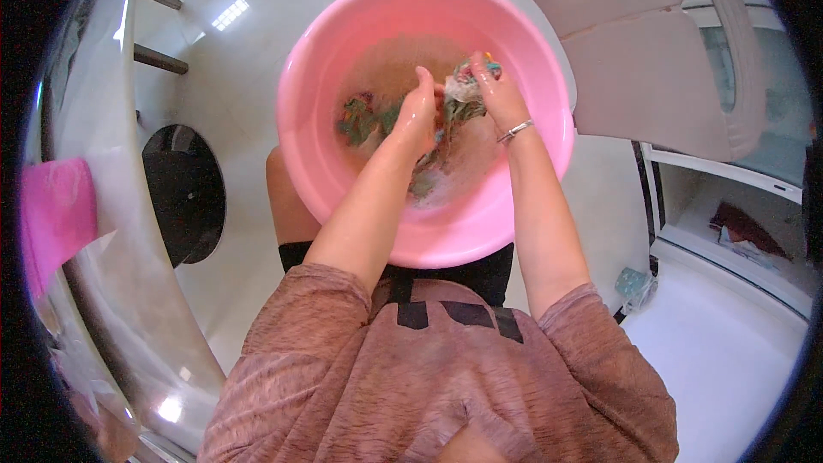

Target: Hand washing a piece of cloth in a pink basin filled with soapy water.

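A wide pink plastic basin (424, 252) is in front of me, holding cloudy brownish water. My right hand (503, 98), with a silver-coloured bracelet at the wrist, grips a bunched wet patterned cloth (468, 87) above the water. Part of this fabric hangs down between my hands. Close by on its left is my left hand (418, 114), wet, with the thumb pointing up; its fingers are mostly hidden, so I cannot tell whether they hold the cloth. More green patterned fabric (360, 119) lies in the water at the basin's left side.
On the right stand a beige chair (633, 71) and a white-framed glass cabinet (726, 170). A small plastic-wrapped item (635, 288) is near the cabinet. A black round object (184, 194) is at left, beside a glossy pale surface (128, 231) with a pink item (59, 218).
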A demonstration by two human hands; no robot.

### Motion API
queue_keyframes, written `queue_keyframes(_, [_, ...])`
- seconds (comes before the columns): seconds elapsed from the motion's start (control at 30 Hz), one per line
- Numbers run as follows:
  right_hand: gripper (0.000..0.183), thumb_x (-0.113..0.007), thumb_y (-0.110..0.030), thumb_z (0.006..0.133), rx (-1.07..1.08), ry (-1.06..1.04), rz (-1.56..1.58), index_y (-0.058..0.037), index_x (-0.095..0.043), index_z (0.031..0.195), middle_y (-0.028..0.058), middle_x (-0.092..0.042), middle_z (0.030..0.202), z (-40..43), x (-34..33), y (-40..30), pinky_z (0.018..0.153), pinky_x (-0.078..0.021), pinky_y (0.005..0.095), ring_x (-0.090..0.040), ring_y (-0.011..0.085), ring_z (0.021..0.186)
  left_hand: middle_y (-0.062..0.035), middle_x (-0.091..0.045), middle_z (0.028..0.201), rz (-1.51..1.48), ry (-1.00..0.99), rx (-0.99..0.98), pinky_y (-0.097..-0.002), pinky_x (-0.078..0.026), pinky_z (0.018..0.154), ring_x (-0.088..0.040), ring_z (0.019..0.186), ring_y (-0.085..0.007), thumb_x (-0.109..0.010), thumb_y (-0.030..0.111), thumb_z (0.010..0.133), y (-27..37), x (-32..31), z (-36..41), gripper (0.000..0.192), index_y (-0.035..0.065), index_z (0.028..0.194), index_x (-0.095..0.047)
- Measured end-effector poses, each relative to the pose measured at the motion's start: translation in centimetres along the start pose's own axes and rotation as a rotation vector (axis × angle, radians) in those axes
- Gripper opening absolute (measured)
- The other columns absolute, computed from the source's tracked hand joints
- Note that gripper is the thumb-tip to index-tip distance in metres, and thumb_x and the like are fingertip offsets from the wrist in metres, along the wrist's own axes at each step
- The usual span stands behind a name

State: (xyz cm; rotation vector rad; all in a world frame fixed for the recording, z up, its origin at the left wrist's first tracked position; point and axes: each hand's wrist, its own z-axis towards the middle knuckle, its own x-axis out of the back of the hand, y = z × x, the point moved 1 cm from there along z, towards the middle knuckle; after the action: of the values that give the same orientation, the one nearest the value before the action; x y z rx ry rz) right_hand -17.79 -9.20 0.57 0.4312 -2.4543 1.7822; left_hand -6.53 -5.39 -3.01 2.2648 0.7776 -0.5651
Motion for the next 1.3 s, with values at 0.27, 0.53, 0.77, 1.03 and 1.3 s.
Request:
queue_keyframes(0.27, [0.028,-0.054,-0.028,0.076,0.266,0.483,-0.207,-0.0009,-0.053,0.078,0.0062,-0.054,0.066,0.8,2.8,1.7,0.056,-0.0396,0.0247,-0.048,0.0117,0.058,-0.0049,-0.055,0.081,0.039,-0.074,-0.16,-0.0284,-0.041,0.064,-0.051,0.071,-0.0136,-0.043,0.035,0.081,-0.9,-1.6,-0.8,0.034,0.0021,0.084,-0.053])
queue_keyframes(0.53, [0.042,-0.052,-0.039,0.075,0.041,0.313,-0.083,-0.001,-0.052,0.056,0.005,-0.046,0.045,-3.1,-3.2,1.0,0.042,-0.0334,0.0274,-0.043,0.0107,0.046,-0.0097,-0.054,0.07,-0.101,0.099,-0.132,-0.0304,-0.039,0.055,-0.048,0.057,-0.0157,-0.043,0.024,0.08,-2.3,-2.6,-1.7,0.031,-0.0047,0.073,-0.053])
queue_keyframes(0.77, [0.039,-0.045,-0.032,0.079,0.084,0.344,-0.192,0.0008,-0.052,0.059,0.0068,-0.049,0.05,-3.5,-3.4,3.1,0.051,-0.0353,0.0314,-0.043,0.0145,0.048,-0.0072,-0.053,0.066,0.067,0.282,-0.143,-0.0297,-0.037,0.055,-0.047,0.059,-0.0146,-0.042,0.022,0.08,-3.1,-1.1,0.0,0.028,-0.0018,0.071,-0.053])
queue_keyframes(1.03, [0.03,-0.05,-0.036,0.077,0.274,0.276,-0.423,-0.0071,-0.048,0.07,-0.002,-0.042,0.053,-3.1,-2.8,3.3,0.044,-0.0339,0.022,-0.039,0.0077,0.047,-0.009,-0.05,0.057,0.415,0.291,-0.437,-0.03,-0.036,0.054,-0.042,0.055,-0.0133,-0.04,0.036,0.081,-2.6,-0.7,0.4,0.045,-0.004,0.063,-0.053])
queue_keyframes(1.3, [0.019,-0.057,-0.012,0.074,-0.108,-0.038,0.548,-0.0072,-0.046,0.089,0.0011,-0.051,0.073,-4.9,3.3,-4.2,0.044,-0.0416,0.0221,-0.051,0.0102,0.06,-0.0009,-0.05,0.062,0.518,-0.577,-0.097,-0.0191,-0.034,0.043,-0.044,0.051,-0.0065,-0.043,0.036,0.081,-0.5,-1.0,-2.5,0.034,0.0038,0.077,-0.053])
